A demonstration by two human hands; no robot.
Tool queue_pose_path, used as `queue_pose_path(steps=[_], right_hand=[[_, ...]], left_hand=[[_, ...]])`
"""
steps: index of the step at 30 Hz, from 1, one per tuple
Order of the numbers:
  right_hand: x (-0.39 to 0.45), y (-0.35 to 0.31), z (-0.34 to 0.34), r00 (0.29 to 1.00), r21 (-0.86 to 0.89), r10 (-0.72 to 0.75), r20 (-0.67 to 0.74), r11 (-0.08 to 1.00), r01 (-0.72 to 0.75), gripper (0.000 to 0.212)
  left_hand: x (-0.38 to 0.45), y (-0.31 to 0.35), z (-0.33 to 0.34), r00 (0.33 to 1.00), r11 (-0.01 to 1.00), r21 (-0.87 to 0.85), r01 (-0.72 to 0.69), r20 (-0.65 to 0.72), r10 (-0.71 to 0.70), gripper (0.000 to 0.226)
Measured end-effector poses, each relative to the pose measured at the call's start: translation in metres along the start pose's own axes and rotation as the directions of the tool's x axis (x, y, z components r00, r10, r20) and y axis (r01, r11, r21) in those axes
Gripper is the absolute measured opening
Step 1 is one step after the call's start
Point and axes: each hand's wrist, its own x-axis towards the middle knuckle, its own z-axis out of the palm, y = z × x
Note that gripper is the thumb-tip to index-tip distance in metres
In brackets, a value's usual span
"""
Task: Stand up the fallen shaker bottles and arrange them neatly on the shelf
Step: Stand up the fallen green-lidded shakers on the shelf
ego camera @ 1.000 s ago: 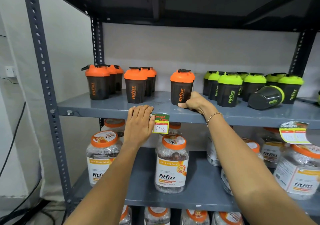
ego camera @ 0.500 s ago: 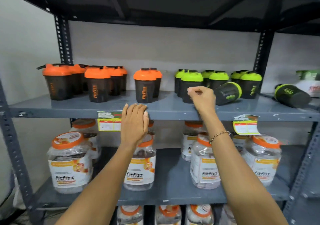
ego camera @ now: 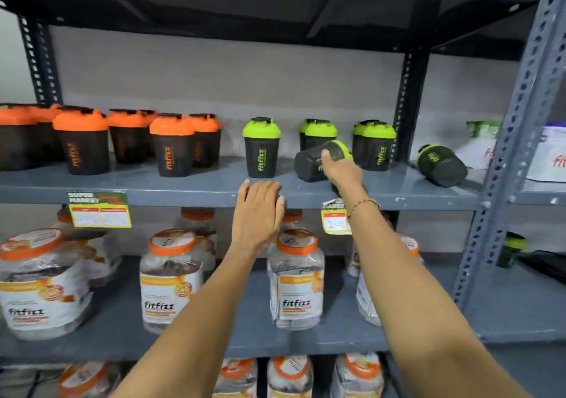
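Note:
A dark shaker with a green lid [ego camera: 309, 164] lies on its side on the grey middle shelf [ego camera: 153, 187]. My right hand [ego camera: 343, 169] is on its lid end, one finger laid over the dark body. A second fallen green-lidded shaker [ego camera: 441, 164] lies further right, past the black post. Green-lidded shakers stand upright at the left [ego camera: 262, 149], behind the fallen one [ego camera: 318, 132] and to its right [ego camera: 375, 144]. Several orange-lidded shakers [ego camera: 171, 146] stand at the left. My left hand [ego camera: 258, 210] rests flat on the shelf's front edge, holding nothing.
Large orange-lidded Fitfizz jars [ego camera: 170, 278] fill the shelves below. Price tags [ego camera: 98, 210] [ego camera: 335, 221] hang from the shelf edge. A grey slotted upright [ego camera: 505, 152] stands at the right, with white pouches [ego camera: 551, 155] beyond it. Another shelf board hangs close overhead.
The view has shifted right along the shelf. My right hand moved from a standing green shaker onto the fallen one. My left hand slid right along the shelf edge.

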Motion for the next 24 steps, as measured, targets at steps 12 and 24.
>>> queue_pose_path(steps=[12, 24], right_hand=[[0.015, -0.027, 0.005, 0.957, -0.04, 0.177, 0.231, 0.984, -0.172, 0.099], [0.005, -0.014, -0.019, 0.993, -0.077, 0.101, -0.057, 0.991, -0.105, 0.072]], left_hand=[[-0.002, -0.002, 0.002, 1.0, 0.998, 0.06, -0.015, 0.0, 0.015, 0.038], [-0.004, -0.008, 0.002, 0.999, 0.998, 0.036, -0.049, 0.008, 0.048, 0.036]])
